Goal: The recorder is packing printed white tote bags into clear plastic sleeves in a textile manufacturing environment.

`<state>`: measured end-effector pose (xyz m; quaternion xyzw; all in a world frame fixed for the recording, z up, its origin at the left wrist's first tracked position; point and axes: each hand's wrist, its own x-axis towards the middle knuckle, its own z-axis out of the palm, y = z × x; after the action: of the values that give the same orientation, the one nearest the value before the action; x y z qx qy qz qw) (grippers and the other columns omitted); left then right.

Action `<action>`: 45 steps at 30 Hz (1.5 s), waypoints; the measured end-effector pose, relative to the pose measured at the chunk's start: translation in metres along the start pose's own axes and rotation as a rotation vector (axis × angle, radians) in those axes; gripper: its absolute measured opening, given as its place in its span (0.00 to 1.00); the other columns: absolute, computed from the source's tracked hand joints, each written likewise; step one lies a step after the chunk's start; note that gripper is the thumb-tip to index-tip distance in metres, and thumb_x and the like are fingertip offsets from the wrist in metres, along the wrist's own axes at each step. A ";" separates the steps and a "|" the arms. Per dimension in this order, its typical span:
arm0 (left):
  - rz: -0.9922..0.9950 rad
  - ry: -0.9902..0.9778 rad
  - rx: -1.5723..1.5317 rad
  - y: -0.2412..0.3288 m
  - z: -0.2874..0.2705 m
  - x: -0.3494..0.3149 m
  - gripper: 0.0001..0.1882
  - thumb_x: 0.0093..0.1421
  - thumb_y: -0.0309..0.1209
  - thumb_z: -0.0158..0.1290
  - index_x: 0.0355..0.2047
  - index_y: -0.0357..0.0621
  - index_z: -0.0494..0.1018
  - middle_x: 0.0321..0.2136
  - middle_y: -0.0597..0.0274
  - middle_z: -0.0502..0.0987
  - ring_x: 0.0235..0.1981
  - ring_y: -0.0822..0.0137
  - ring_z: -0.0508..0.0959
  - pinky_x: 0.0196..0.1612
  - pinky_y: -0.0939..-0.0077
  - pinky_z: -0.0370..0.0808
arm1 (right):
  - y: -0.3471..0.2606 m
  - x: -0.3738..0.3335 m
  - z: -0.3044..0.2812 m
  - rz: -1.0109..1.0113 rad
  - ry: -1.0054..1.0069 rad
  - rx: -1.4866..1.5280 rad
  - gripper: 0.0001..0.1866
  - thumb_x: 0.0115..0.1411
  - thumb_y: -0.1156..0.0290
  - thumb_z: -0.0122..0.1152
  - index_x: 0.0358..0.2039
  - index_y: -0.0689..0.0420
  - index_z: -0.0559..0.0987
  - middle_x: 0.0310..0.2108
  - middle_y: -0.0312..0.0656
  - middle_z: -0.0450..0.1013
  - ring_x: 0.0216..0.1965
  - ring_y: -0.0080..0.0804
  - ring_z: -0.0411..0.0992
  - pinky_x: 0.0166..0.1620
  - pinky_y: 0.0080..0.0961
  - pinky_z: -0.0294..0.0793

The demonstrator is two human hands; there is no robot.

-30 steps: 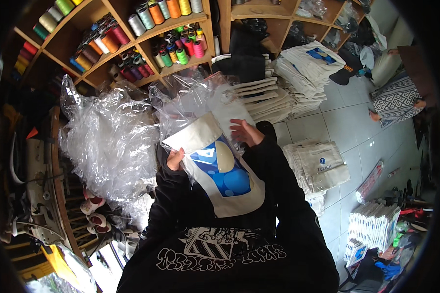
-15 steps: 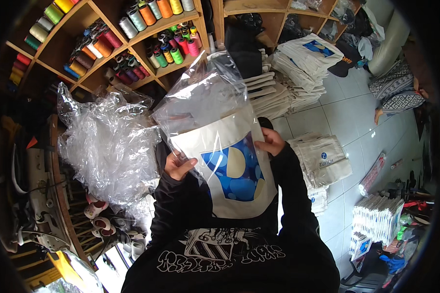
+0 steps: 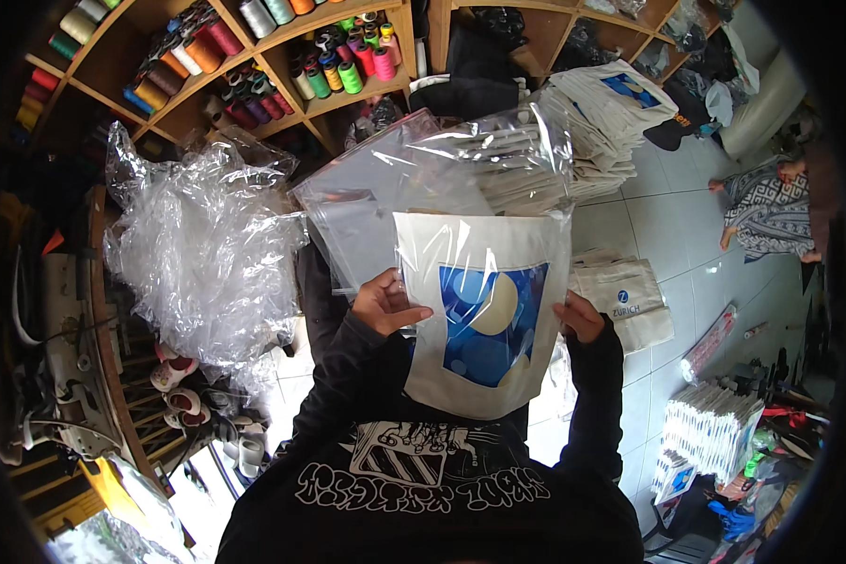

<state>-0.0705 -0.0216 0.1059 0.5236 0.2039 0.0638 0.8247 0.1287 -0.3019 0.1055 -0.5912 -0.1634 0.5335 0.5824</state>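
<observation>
Bag (image 3: 492,324) and clear sleeve (image 3: 526,155) shifted right and straightened since the earlier frame. Head view: left hand (image 3: 385,303) grasps their left edge, thumb on front; right hand (image 3: 580,317) pinches right edge. Bag sits inside sleeve, in front of black top (image 3: 423,531), right of plastic heap (image 3: 202,249).

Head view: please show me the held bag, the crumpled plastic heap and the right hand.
Held bag (image 3: 491,324), head view: blue printed panel.
Crumpled plastic heap (image 3: 202,249), head view: its middle.
Right hand (image 3: 583,318), head view: its middle.
</observation>
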 end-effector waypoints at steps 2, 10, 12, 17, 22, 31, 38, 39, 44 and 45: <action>0.009 -0.002 -0.035 0.000 0.004 0.000 0.23 0.42 0.13 0.58 0.39 0.34 0.64 0.35 0.57 0.73 0.38 0.69 0.75 0.39 0.77 0.73 | -0.003 -0.004 0.010 -0.034 0.032 0.069 0.20 0.59 0.68 0.42 0.50 0.64 0.65 0.44 0.42 0.68 0.44 0.28 0.67 0.48 0.23 0.63; 0.039 0.104 0.161 0.008 0.017 -0.007 0.27 0.39 0.15 0.62 0.39 0.32 0.61 0.35 0.53 0.74 0.40 0.68 0.74 0.42 0.76 0.72 | 0.018 0.007 0.007 -0.203 0.185 0.109 0.22 0.56 0.69 0.50 0.50 0.64 0.63 0.39 0.45 0.72 0.39 0.27 0.70 0.43 0.21 0.67; 0.059 0.121 0.205 0.007 0.016 -0.007 0.27 0.39 0.15 0.62 0.39 0.32 0.61 0.35 0.52 0.74 0.40 0.67 0.74 0.43 0.75 0.71 | 0.003 0.011 0.025 -0.295 0.364 -0.081 0.20 0.53 0.72 0.56 0.46 0.62 0.64 0.32 0.46 0.74 0.32 0.24 0.71 0.35 0.18 0.68; 0.136 0.118 0.027 0.008 0.019 -0.010 0.23 0.45 0.16 0.57 0.41 0.31 0.61 0.36 0.50 0.73 0.40 0.66 0.73 0.44 0.74 0.70 | 0.001 0.010 0.021 -0.218 0.460 -0.132 0.12 0.57 0.71 0.52 0.40 0.62 0.66 0.25 0.45 0.74 0.26 0.22 0.72 0.32 0.16 0.68; 0.113 0.173 -0.120 -0.019 -0.009 -0.008 0.12 0.57 0.26 0.49 0.41 0.38 0.64 0.26 0.67 0.72 0.22 0.82 0.67 0.24 0.88 0.62 | 0.003 0.008 0.015 -0.313 0.533 -0.356 0.12 0.60 0.68 0.47 0.38 0.63 0.70 0.24 0.39 0.73 0.27 0.19 0.70 0.31 0.16 0.67; 0.148 0.138 -0.229 -0.011 0.000 -0.007 0.10 0.55 0.23 0.50 0.38 0.40 0.66 0.20 0.73 0.70 0.17 0.83 0.64 0.21 0.89 0.59 | 0.019 0.011 0.013 -0.137 0.310 0.416 0.13 0.60 0.70 0.44 0.42 0.62 0.71 0.39 0.41 0.70 0.41 0.26 0.68 0.43 0.22 0.68; 0.127 0.207 0.059 0.003 0.002 -0.010 0.11 0.51 0.19 0.53 0.36 0.36 0.67 0.27 0.66 0.74 0.25 0.81 0.70 0.28 0.88 0.65 | 0.015 0.009 0.020 -0.187 0.420 -0.126 0.13 0.56 0.67 0.54 0.38 0.62 0.74 0.30 0.36 0.73 0.32 0.20 0.70 0.36 0.17 0.68; 0.153 0.207 0.033 0.003 0.004 -0.010 0.11 0.51 0.18 0.54 0.35 0.34 0.67 0.28 0.64 0.74 0.27 0.80 0.71 0.30 0.88 0.67 | 0.018 0.008 0.016 -0.215 0.397 -0.138 0.13 0.55 0.66 0.57 0.37 0.62 0.74 0.28 0.35 0.73 0.30 0.18 0.69 0.34 0.16 0.68; 0.102 0.170 0.012 0.006 0.012 -0.015 0.11 0.48 0.15 0.55 0.31 0.35 0.67 0.26 0.62 0.75 0.24 0.80 0.72 0.26 0.89 0.66 | 0.026 -0.007 0.010 -0.155 0.382 -0.042 0.11 0.54 0.68 0.58 0.35 0.62 0.76 0.29 0.36 0.74 0.30 0.19 0.70 0.35 0.17 0.68; 0.105 0.185 0.012 0.006 0.011 -0.018 0.11 0.48 0.15 0.55 0.31 0.35 0.67 0.26 0.62 0.75 0.24 0.80 0.72 0.26 0.89 0.66 | 0.027 -0.010 0.010 -0.141 0.370 -0.049 0.11 0.53 0.69 0.59 0.35 0.63 0.76 0.30 0.38 0.74 0.31 0.20 0.70 0.36 0.18 0.69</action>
<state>-0.0821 -0.0339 0.1207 0.5303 0.2518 0.1539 0.7948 0.1053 -0.3127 0.0891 -0.6803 -0.1074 0.3694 0.6239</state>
